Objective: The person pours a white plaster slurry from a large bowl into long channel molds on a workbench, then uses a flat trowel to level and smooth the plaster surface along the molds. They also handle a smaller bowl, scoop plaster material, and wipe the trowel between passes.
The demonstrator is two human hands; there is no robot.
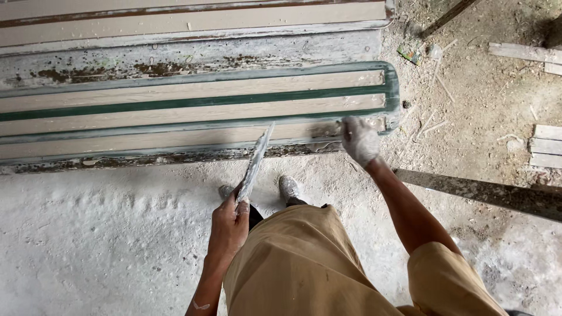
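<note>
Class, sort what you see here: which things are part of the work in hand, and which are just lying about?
In use: left hand holding putty knife; dusty right hand pressed on green-edged panel.
Lying about: wood offcuts, slanted plank, green scrap.

Soft even daylight, faint shadows, sharp focus, slight wide-angle bowing at edges

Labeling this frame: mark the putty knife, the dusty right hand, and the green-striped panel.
putty knife (256, 161), head view, middle of the blade.
right hand (359, 140), head view, back of the hand.
green-striped panel (175, 102), head view, green centre stripe.
</note>
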